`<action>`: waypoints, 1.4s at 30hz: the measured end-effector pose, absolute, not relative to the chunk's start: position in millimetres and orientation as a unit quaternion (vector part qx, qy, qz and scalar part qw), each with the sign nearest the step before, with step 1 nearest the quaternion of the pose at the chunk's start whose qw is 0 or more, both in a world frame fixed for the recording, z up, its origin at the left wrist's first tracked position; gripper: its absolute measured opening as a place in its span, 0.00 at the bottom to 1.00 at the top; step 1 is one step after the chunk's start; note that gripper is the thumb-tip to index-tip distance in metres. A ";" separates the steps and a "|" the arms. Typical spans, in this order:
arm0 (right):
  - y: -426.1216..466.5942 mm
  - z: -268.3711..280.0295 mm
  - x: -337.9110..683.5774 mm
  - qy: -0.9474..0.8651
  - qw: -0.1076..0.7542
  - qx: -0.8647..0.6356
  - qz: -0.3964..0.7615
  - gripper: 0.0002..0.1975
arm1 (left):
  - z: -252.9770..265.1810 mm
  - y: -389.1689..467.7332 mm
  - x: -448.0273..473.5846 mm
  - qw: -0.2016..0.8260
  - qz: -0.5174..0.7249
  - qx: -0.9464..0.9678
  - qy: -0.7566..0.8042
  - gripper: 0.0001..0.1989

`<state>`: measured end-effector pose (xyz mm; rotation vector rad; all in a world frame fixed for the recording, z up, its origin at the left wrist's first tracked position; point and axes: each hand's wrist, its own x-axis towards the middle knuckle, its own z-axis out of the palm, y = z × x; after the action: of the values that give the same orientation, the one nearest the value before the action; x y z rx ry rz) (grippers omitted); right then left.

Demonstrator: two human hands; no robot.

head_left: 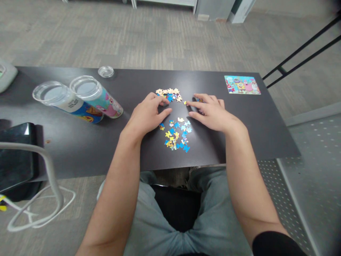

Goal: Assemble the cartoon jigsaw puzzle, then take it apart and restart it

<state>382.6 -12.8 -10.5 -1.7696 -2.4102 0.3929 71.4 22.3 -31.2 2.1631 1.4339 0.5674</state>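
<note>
The bare right hand (210, 110) rests its fingers (195, 104) by a small, mostly yellow jigsaw piece (184, 103) on the smooth black surface (141, 80), the bare left hand (147, 113) beside multicoloured jigsaw pieces (170, 97)

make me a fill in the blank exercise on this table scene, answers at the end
On the table there are ____ printed canisters.
In the picture, the printed canisters are to the ____ of the loose puzzle pieces.
Comparing the person's left hand and right hand, the one nearer the picture card is the ____ one.

Missing words: two; left; right
</note>
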 end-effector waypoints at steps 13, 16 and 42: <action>-4.2 -29.9 376.0 -0.784 0.078 -0.608 0.094 0.42 | -31.5 22.8 72.3 0.219 0.193 0.795 0.532 0.19; 1.7 -38.2 363.5 -0.765 0.083 -0.633 0.092 0.37 | -30.3 22.4 72.9 0.218 0.190 0.795 0.534 0.19; 6.9 -28.7 352.6 -0.814 0.159 -0.548 0.106 0.18 | -23.3 16.4 91.3 0.139 0.134 0.796 0.573 0.29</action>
<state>352.6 6.9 -28.7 -1.5671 -2.3281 0.3034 91.3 16.4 -23.3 2.3018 1.6556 0.3881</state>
